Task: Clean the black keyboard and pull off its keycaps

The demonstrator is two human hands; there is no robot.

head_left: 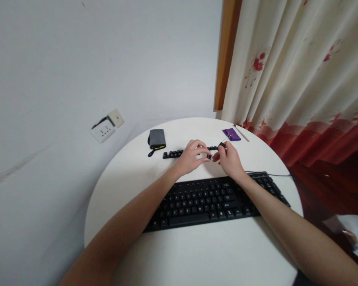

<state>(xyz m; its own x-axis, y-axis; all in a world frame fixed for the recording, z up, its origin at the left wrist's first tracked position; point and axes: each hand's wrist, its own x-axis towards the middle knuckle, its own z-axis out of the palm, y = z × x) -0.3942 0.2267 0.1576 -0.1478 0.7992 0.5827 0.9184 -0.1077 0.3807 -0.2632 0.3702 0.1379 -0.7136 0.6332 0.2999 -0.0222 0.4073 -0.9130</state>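
Between the thumb and fingers of my left hand (pixel 193 155) is a small black keycap (pixel 209 157). Just to its right, my right hand (pixel 230 159) grips a keycap puller (pixel 222 145) with a black handle and thin wires. The two hands are close together above the table, a short way beyond the black keyboard (pixel 197 200). Behind my left hand runs a row of loose black keycaps (pixel 173 154), partly covered by the fingers. My right forearm crosses over the right part of the keyboard, hiding some keys.
A round white table (pixel 122 186) carries everything. At the back left lies a grey pouch (pixel 157 139) with a black cord loop. A purple cloth (pixel 232 134) and a slim brush-like stick (pixel 241 133) lie at the back right. The keyboard's cable (pixel 277 175) runs off the right edge.
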